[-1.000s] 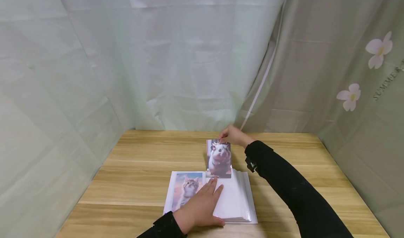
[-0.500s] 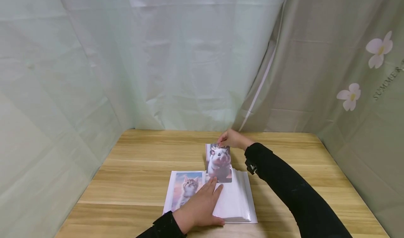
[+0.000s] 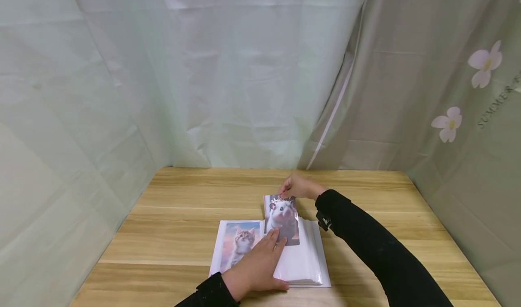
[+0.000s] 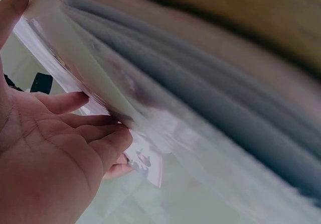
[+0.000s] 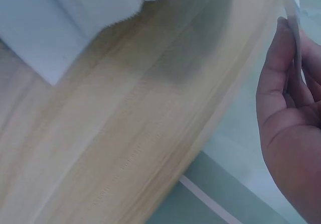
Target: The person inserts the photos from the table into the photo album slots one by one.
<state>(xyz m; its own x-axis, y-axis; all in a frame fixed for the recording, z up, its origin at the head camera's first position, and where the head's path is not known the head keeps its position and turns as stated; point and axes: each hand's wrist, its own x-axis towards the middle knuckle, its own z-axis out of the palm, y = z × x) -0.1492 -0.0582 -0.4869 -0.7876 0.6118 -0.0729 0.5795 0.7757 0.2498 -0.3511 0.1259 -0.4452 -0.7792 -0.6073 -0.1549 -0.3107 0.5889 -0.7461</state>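
An open photo album [image 3: 300, 267] lies on the wooden table, its clear-pocket pages spread. My right hand [image 3: 300, 187] pinches the top edge of a hamster photo [image 3: 285, 221] between thumb and fingers; the right wrist view shows the card [image 5: 297, 43] edge-on in that grip. The photo's lower part overlaps the right-hand page, while its top sticks out past the album's far edge. My left hand [image 3: 257, 267] rests with extended fingers across the album's middle, fingertips at the photo's lower left. A kitten picture [image 3: 241, 246] fills the left page, partly hidden by that hand.
The wooden table [image 3: 175, 234] stretches around the album on all sides. Pale curtains [image 3: 252, 81] hang behind its far edge and along both sides, with printed flowers [image 3: 485, 63] on the right one.
The hamster photo has slid toward me, farther down over the right page, with my right hand moving along. My left hand has stayed in place on the album.
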